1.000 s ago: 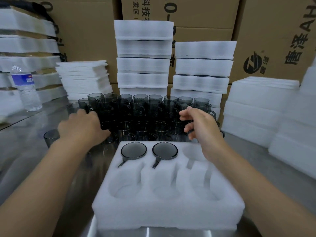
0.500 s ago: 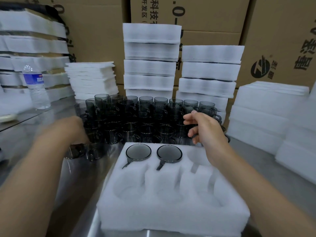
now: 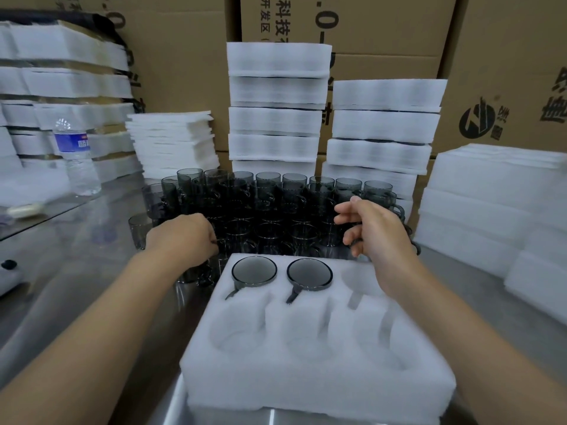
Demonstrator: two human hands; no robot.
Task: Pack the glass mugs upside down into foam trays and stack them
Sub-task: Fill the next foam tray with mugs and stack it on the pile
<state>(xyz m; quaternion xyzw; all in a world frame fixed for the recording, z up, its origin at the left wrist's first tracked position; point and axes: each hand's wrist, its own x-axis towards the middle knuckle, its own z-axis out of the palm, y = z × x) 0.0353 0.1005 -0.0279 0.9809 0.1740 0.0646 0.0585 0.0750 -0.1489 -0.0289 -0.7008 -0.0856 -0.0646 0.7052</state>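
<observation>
Grip of the left hand (image 3: 181,237), buried among mugs (image 3: 270,210) at 11 o'clock, cannot be told; the right hand (image 3: 377,231) is loosely curled, empty. One mug should be lifted straight up.

1. A clear water bottle (image 3: 76,157) with a blue label stands upright on the left of the shiny metal bench (image 3: 76,286).
2. Big brown cardboard boxes (image 3: 184,72) with black print fill the back.
3. A pile of thin white sheets (image 3: 173,142) sits right of the bottle.
4. A small pale thing (image 3: 24,209) lies far left, too blurry to name.
</observation>
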